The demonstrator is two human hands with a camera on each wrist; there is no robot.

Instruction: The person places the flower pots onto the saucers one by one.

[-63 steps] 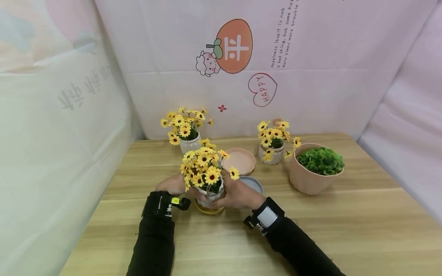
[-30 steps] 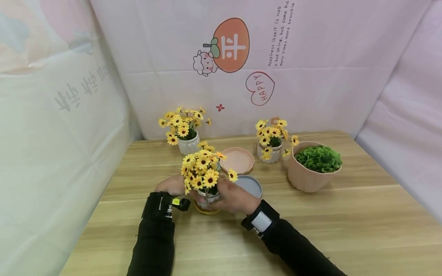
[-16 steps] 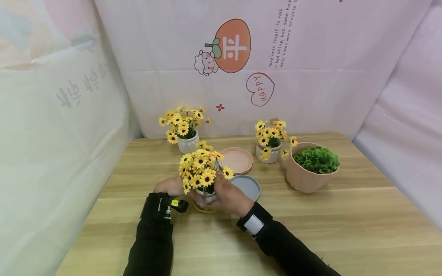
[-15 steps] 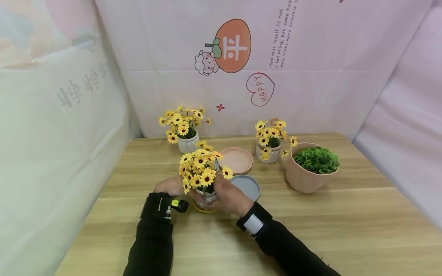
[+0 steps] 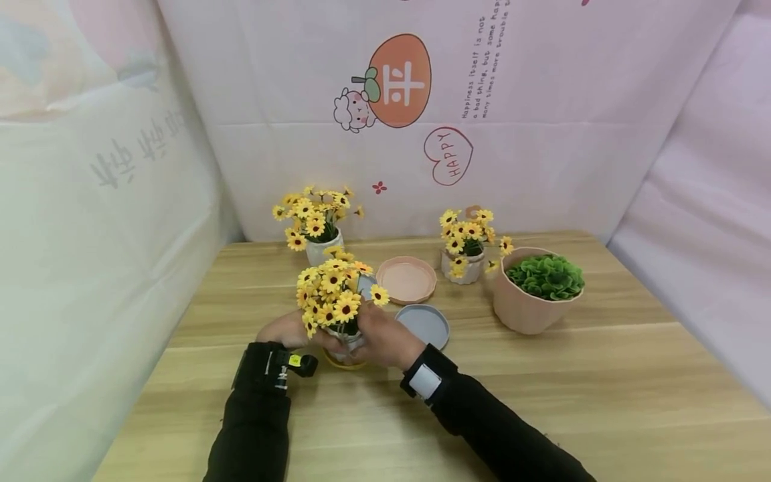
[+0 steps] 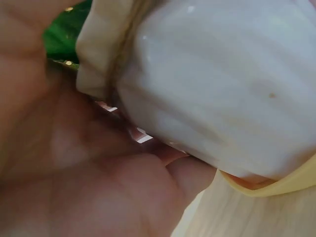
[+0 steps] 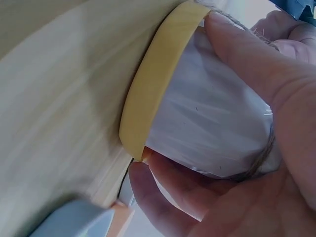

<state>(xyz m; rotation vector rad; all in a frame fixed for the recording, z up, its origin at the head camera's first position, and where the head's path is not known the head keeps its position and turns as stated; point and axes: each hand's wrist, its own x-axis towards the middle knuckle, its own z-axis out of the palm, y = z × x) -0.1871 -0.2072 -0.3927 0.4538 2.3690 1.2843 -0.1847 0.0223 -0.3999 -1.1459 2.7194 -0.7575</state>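
A white ceramic flowerpot [image 5: 346, 346] with yellow daisy-like flowers [image 5: 334, 291] stands upright in a yellow saucer [image 7: 153, 81], in front of me and left of centre. My left hand [image 5: 289, 329] grips its left side. In the left wrist view, the palm lies close to the white wall, below a twine band [image 6: 123, 44]. From the right, my right hand [image 5: 388, 337] holds the pot. The right wrist view has that hand's thumb and fingers spread around the pot, with fingertips right at the saucer's rim. The flowers partly hide both hands in the head view.
A grey saucer [image 5: 424, 327] and a pink saucer [image 5: 406, 280] lie beyond my right hand. Two more daisy pots [image 5: 324, 248] [image 5: 464, 268] stand at the back. On the right is a pink pot [image 5: 524, 308] with green leaves. Cloth walls border the wooden table [image 5: 518, 402].
Both hands have shifted slightly left with the flowerpot and its yellow saucer. More of the grey saucer shows beside my right hand. The view has also drifted a little.
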